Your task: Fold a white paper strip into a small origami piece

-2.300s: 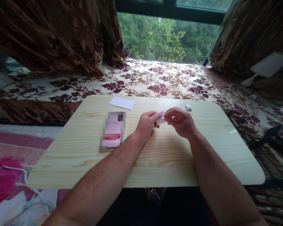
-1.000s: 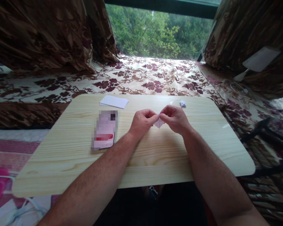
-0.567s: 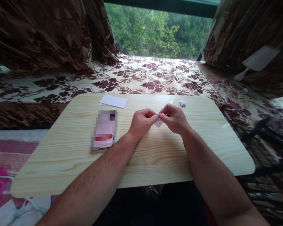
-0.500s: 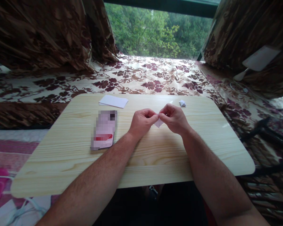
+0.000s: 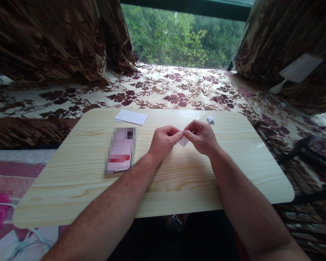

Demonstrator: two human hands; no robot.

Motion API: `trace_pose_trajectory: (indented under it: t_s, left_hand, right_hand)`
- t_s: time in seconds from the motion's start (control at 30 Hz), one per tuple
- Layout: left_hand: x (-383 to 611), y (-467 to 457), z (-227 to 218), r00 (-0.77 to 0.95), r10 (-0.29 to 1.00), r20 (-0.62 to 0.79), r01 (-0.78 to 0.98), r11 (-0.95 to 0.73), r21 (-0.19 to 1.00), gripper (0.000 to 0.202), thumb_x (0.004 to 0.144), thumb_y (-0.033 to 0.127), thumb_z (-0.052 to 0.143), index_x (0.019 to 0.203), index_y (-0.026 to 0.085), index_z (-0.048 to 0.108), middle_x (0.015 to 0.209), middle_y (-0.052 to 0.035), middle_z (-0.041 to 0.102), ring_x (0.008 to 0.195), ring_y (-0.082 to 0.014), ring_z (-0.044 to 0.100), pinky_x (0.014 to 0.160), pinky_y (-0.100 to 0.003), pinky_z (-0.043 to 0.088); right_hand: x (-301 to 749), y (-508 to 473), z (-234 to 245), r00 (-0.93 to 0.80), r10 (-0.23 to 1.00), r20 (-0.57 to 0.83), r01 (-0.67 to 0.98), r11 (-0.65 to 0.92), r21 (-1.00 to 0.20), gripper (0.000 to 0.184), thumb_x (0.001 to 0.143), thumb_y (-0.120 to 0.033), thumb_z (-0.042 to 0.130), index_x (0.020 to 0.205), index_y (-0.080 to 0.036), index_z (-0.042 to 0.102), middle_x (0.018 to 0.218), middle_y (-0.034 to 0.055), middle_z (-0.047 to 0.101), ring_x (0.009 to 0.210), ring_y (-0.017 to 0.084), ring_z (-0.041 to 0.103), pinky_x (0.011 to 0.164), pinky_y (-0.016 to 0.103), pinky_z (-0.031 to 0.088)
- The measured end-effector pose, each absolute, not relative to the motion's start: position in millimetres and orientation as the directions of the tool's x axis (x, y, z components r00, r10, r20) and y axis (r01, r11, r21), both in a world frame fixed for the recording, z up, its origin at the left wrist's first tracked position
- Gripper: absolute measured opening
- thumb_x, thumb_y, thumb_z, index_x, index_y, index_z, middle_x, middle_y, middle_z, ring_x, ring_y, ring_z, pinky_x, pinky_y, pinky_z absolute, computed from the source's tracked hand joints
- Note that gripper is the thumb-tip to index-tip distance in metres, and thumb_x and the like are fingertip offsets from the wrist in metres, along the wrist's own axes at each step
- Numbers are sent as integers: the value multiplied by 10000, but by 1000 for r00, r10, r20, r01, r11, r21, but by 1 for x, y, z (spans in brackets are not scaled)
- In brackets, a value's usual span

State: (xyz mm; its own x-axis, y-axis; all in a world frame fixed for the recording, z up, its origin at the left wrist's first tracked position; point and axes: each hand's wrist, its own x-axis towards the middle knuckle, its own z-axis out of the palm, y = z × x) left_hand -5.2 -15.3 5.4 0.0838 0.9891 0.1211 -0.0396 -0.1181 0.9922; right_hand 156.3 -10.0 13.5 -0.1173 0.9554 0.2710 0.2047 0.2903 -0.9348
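A small piece of folded white paper (image 5: 183, 141) hangs between my hands over the middle of the table, its lower end tapering to a point. Thumb and fingers of my left hand (image 5: 166, 139) pinch its upper left side. On the other side, my right hand (image 5: 200, 136) grips the upper right part in the same way. The thumbs nearly meet at the top, and the fingers hide most of the upper paper. Beyond my right hand lies a small folded paper piece (image 5: 210, 119). A stack of white paper sheets (image 5: 131, 117) rests at the back left.
A phone (image 5: 121, 150), its screen blurred out, lies left of my left forearm on the wood-grain table (image 5: 179, 195). Behind the table runs a ledge with flowered cloth (image 5: 174, 87). A white lamp (image 5: 299, 69) stands at the far right by the curtain.
Almost nothing differs. The folded paper has tilted very slightly between my fingers, while both hands keep their place and grip.
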Motion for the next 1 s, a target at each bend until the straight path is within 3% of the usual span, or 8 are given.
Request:
trace_pose_trajectory:
  t_s: [0.7, 1.0]
  left_hand:
    - [-7, -14, 2, 85, 990, 110, -33, -107, 994, 246, 718, 373, 787, 712, 137, 714, 604, -17, 647, 546, -110, 539, 520, -238, 407]
    - [-5, -16, 6, 79, 990, 116, -22, -115, 993, 241, 705, 362, 788, 675, 139, 703, 572, -2, 623, 531, -102, 516, 512, -232, 385]
  right_hand:
    - [156, -11, 15, -136, 945, 298, 136, 316, -939, 87, 775, -241, 684, 763, -196, 610, 707, -10, 610, 640, 134, 552, 557, 266, 445]
    - [156, -10, 14, -122, 956, 267, 181, 286, -941, 90, 767, -252, 689, 755, -195, 621, 697, -3, 625, 635, 138, 563, 560, 267, 449]
